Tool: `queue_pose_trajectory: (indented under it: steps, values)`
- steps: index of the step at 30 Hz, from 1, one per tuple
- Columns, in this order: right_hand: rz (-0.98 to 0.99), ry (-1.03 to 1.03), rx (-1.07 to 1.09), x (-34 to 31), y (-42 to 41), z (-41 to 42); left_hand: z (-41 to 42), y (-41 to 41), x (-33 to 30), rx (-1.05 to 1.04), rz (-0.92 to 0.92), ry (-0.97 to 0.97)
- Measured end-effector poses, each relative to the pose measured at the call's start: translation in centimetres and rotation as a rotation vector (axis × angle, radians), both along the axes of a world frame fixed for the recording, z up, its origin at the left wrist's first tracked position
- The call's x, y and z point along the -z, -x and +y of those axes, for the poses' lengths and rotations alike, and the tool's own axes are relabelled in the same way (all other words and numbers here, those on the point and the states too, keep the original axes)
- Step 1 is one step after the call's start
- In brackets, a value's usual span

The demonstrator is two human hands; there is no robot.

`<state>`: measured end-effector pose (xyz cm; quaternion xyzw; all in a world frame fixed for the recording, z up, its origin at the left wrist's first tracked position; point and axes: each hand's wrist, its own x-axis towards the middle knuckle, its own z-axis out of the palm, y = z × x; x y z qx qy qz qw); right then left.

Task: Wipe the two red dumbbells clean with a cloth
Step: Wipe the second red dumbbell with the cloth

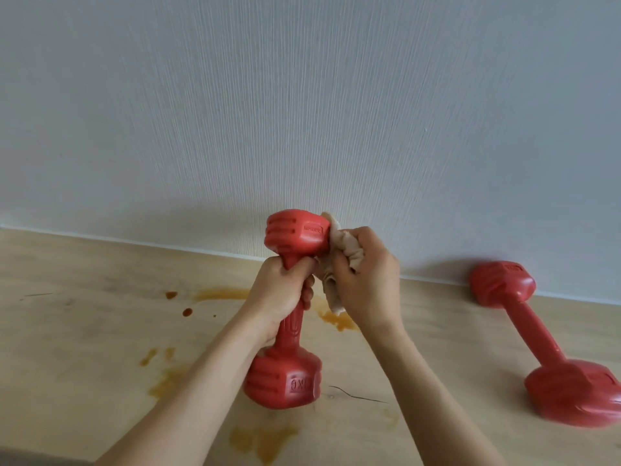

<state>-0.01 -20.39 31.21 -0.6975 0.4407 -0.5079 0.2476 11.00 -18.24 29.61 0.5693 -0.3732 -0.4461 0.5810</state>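
Observation:
A red dumbbell [291, 240] stands upright in the middle of the view, its lower head near the wooden surface. My left hand [280, 290] grips its handle just below the upper head. My right hand [364, 280] holds a crumpled beige cloth [339, 250] and presses it against the right side of the upper head. Part of the cloth hangs down between my two hands. A second red dumbbell [537, 334] lies flat at the right, one head by the wall and the other near the right edge of the view.
The light wooden surface [100, 314] carries several orange-brown stains, some left of the held dumbbell and some below it. A textured grey-white wall [302, 112] rises directly behind, meeting the surface along a pale strip.

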Motion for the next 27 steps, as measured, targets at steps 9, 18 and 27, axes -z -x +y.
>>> queue_pose_trajectory:
  steps: [9, 18, 27]
  values:
    - [0.024, -0.09, 0.007, 0.7, 0.7, -1.4, 0.1, 0.4, 0.0, 0.039, -0.011, -0.021]
    - [0.263, 0.15, 0.078, -1.4, 1.2, -0.3, 0.1, 0.4, -0.2, 0.063, -0.064, -0.009]
    - [0.213, -0.063, -0.043, -0.6, 2.0, -1.5, 0.4, 0.2, -0.5, 0.152, -0.11, 0.063]
